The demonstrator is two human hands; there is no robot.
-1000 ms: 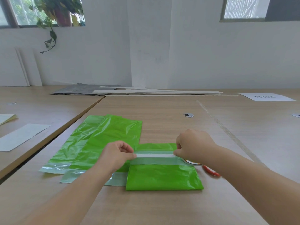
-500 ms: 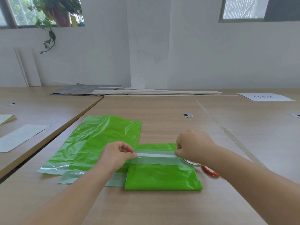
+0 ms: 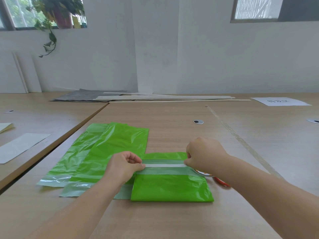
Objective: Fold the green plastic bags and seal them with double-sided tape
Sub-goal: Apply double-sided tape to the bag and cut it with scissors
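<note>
A folded green plastic bag (image 3: 171,188) lies on the wooden table in front of me, its pale flap facing up. A white strip of double-sided tape (image 3: 164,165) runs across that flap. My left hand (image 3: 123,165) pinches the strip's left end. My right hand (image 3: 203,155) pinches its right end, with the fingers curled. Under my right wrist sits the tape roll (image 3: 203,173), mostly hidden. Several unfolded green bags (image 3: 103,152) lie overlapped to the left.
Red-handled scissors (image 3: 222,182) peek out beneath my right forearm. White paper (image 3: 19,145) lies on the neighbouring table at left, beyond a gap. Wooden slats (image 3: 164,98) and a grey sheet rest at the far edge, a printed sheet (image 3: 280,101) at far right.
Both hands keep their pinch on the tape ends and have hardly moved. The strip lies in the same place on the flap.
</note>
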